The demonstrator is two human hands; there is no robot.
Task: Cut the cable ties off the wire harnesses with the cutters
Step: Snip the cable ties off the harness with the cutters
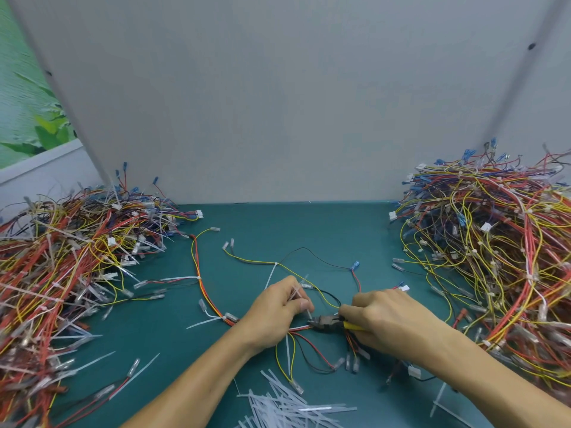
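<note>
Reaching both forearms in over a loose heap of clipped tie strips (287, 406), lying nearest on the green mat (278, 223). Pinching a white cable tie (306, 307) between the thumb and forefinger of the left hand (275, 313), with the tie's tail sticking up past the knuckles and its lower end running down out of the pinch. Gripping the cutters (327, 321) in the right hand (386, 316), fingers curling round the yellow handles, dark nose pointing left. Setting that nose against the tie just below the left fingertips, right where the tie is meeting the wire harness (298, 328); not possible to tell whether the blades are closing on it. Working over that harness lying on the mat between and under the two hands, its red, yellow and black wires fanning toward the camera and looping away behind the hands to a blue connector (355, 264). Leaving a second harness (200, 288) lying just to the left, carrying white ties of its own. Sitting between two big tangles of wire: one heap on the left (61, 257), bristling with long tie tails, and another heap on the right (494, 242), both well apart from the hands. Facing a plain grey panel (278, 103) standing along the far edge of the mat.
</note>
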